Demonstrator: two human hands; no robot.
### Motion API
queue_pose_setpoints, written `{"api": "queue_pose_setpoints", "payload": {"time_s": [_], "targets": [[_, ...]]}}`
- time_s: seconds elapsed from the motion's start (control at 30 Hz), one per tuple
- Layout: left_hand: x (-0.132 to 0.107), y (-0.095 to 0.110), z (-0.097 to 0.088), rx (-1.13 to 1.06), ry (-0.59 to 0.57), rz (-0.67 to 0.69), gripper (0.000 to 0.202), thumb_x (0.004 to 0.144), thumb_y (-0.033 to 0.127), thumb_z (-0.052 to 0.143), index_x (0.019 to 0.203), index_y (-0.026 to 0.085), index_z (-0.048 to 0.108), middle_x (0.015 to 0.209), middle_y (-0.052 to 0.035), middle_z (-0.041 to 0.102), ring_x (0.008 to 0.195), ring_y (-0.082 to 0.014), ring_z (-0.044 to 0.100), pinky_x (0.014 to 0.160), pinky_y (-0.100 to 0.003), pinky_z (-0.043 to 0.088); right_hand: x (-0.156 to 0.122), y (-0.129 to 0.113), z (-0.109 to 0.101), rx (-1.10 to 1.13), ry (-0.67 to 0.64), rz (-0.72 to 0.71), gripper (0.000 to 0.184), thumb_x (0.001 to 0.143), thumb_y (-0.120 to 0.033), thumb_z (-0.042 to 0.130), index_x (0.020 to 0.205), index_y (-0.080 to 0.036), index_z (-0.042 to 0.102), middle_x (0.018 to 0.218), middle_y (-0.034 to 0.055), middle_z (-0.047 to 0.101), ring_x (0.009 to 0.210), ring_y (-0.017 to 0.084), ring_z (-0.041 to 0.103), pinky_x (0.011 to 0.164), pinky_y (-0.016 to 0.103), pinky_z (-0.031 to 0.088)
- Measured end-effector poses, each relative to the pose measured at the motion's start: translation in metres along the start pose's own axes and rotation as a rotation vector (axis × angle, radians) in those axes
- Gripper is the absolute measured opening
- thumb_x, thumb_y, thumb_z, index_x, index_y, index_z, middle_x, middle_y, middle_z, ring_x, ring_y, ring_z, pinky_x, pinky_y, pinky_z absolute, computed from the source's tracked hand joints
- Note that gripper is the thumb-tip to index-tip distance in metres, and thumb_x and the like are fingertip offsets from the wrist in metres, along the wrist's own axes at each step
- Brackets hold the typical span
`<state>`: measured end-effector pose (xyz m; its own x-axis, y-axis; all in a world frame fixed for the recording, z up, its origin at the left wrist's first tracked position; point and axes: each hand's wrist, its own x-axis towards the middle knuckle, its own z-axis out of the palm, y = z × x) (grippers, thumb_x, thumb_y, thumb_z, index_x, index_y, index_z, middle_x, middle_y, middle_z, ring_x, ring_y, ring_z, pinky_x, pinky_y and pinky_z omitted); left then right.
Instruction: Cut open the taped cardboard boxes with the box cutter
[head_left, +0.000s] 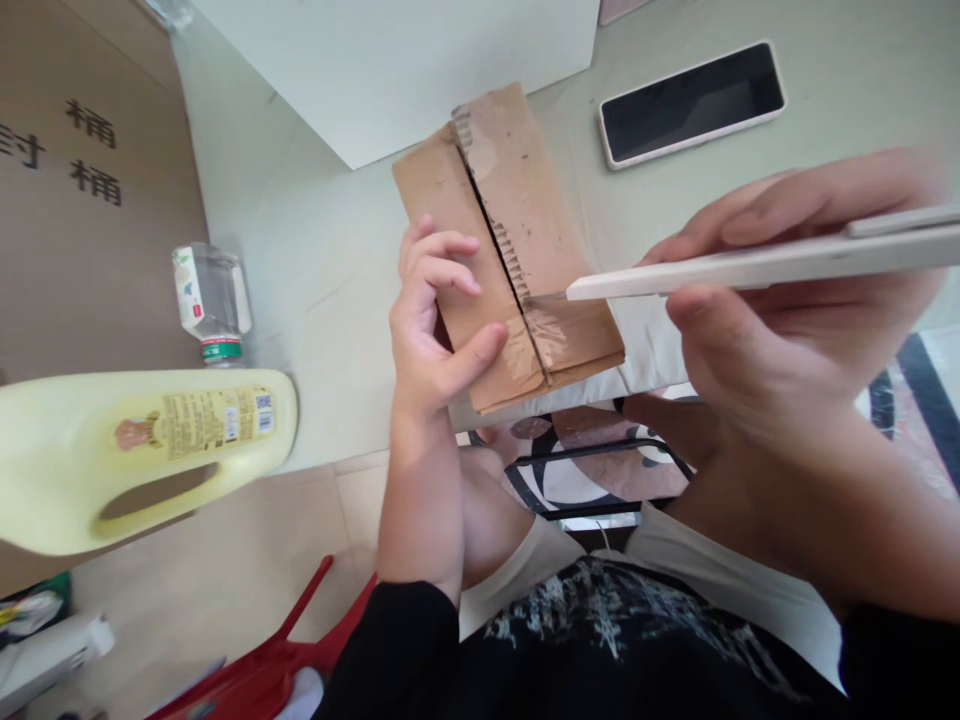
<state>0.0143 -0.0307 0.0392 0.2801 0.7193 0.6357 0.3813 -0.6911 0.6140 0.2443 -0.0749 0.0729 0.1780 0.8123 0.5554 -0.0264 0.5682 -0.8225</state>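
A small brown cardboard box [551,215] lies at a slant on the table, with a dark slit between its top flaps and torn tape along it. My left hand [435,310] holds the box at its left side, thumb and fingers resting over the left flap. In my right hand [780,300] is a slim white box cutter [720,270], gripped between thumb and fingers. Its thin metal tip reaches the slit near the box's front end. The cutter's rear end runs out of view at the right.
A phone [694,105] lies beyond the box to the right. Behind the box stands a large white object [420,60]. To the left are a clear bottle [214,295], a yellow jug [225,415] and a big carton [90,250]. A red chair [262,670] stands below.
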Motion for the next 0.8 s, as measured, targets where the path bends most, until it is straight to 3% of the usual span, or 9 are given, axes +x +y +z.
{"api": "queue_pose_setpoints", "payload": {"time_s": [0.1,0.2,0.43,0.6,0.73,0.8], "targets": [[0.0,0.001,-0.001,0.046,-0.001,-0.029,0.043,0.084,0.071,0.058,0.094,0.03,0.051,0.115,-0.0027,0.065,0.118,-0.0251,0.063,0.125,-0.061,0.033,0.001,0.005,-0.002,-0.125,0.045,0.018,0.022,0.081,-0.037,0.081,0.088,-0.026,0.063,0.077,-0.0013,0.06,0.07,0.014,0.06,0.056,0.03,0.042],[0.0,0.002,0.0,0.048,0.001,-0.026,0.044,0.084,0.072,0.057,0.093,0.029,0.052,0.114,-0.0037,0.066,0.117,-0.0259,0.063,0.124,-0.062,0.034,0.002,0.009,0.0,-0.15,0.132,0.055,0.027,0.078,-0.042,0.08,0.083,-0.027,0.059,0.072,-0.0022,0.055,0.062,0.013,0.053,0.053,0.03,0.036],[-0.001,-0.002,0.001,0.099,0.001,-0.004,0.042,0.086,0.069,0.056,0.091,0.028,0.053,0.113,-0.005,0.067,0.114,-0.0244,0.064,0.122,-0.062,0.037,0.009,0.005,0.006,0.185,0.204,0.289,0.03,0.073,-0.039,0.086,0.082,-0.025,0.061,0.068,-0.0071,0.055,0.049,0.008,0.055,0.047,0.024,0.051],[-0.001,-0.003,0.0,0.056,-0.001,0.014,0.045,0.085,0.072,0.053,0.091,0.027,0.054,0.112,-0.0054,0.066,0.114,-0.025,0.064,0.122,-0.065,0.036,0.013,0.0,0.008,0.22,0.27,0.423,0.035,0.07,-0.042,0.087,0.08,-0.025,0.059,0.071,-0.0094,0.057,0.053,0.008,0.064,0.052,0.023,0.058],[-0.002,0.002,-0.003,0.088,-0.07,-0.127,0.054,0.083,0.078,0.054,0.087,0.025,0.048,0.117,-0.0047,0.065,0.13,-0.0282,0.057,0.126,-0.068,0.026,0.01,-0.009,0.005,0.205,0.221,0.364,0.024,0.075,-0.034,0.083,0.082,-0.025,0.062,0.072,-0.0073,0.06,0.056,0.009,0.065,0.055,0.026,0.058],[-0.003,0.003,-0.005,0.086,-0.078,-0.141,0.056,0.083,0.08,0.054,0.086,0.024,0.049,0.119,-0.0048,0.065,0.135,-0.0291,0.052,0.126,-0.068,0.026,0.006,-0.017,0.001,0.067,0.105,0.258,0.019,0.077,-0.027,0.081,0.082,-0.024,0.062,0.071,-0.0044,0.059,0.058,0.011,0.063,0.048,0.028,0.048]]}}
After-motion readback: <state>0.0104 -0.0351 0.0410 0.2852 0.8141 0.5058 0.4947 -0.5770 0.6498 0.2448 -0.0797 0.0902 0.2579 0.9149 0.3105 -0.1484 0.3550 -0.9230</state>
